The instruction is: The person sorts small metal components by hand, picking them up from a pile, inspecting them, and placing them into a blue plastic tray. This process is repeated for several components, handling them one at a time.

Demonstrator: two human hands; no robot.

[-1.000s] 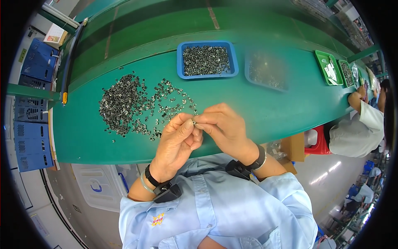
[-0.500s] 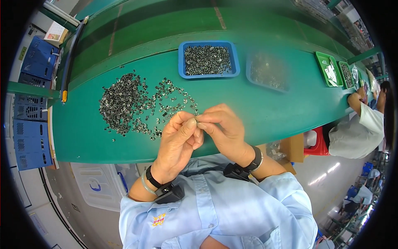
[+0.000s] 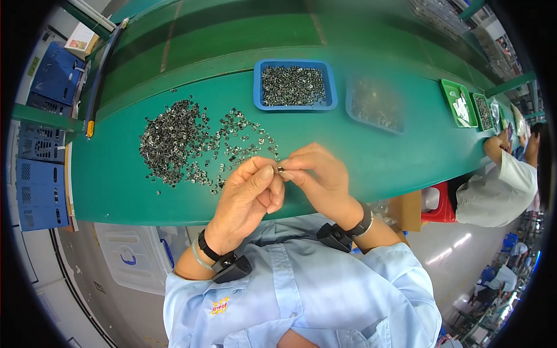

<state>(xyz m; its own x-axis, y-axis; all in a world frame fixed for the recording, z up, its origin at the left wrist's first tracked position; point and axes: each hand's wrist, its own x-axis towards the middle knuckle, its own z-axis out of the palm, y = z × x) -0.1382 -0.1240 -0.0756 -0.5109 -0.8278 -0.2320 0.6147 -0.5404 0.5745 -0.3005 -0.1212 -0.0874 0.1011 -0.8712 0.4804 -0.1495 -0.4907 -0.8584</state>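
Note:
In front of my chest, my left hand (image 3: 248,188) and my right hand (image 3: 322,181) meet at the fingertips. Between their pinched thumbs and forefingers is one small dark, shiny metal piece (image 3: 279,170), mostly covered by the fingers. Just beyond the hands, similar loose pieces (image 3: 241,134) lie scattered over the green tabletop (image 3: 418,156). To the left they thicken into a large heap (image 3: 169,139). A blue tray (image 3: 295,108) full of such pieces stands beyond my hands.
Right of the blue tray is a second tray (image 3: 374,126), blurred, with small parts. Green trays (image 3: 458,104) sit farther right, near a seated co-worker (image 3: 498,188) by a red stool (image 3: 441,203). A lidded plastic box (image 3: 130,258) is below the table at left.
My fingertips have parted slightly, and the small metal piece now shows between them. My right hand has shifted a little to the right. The heap and trays look the same.

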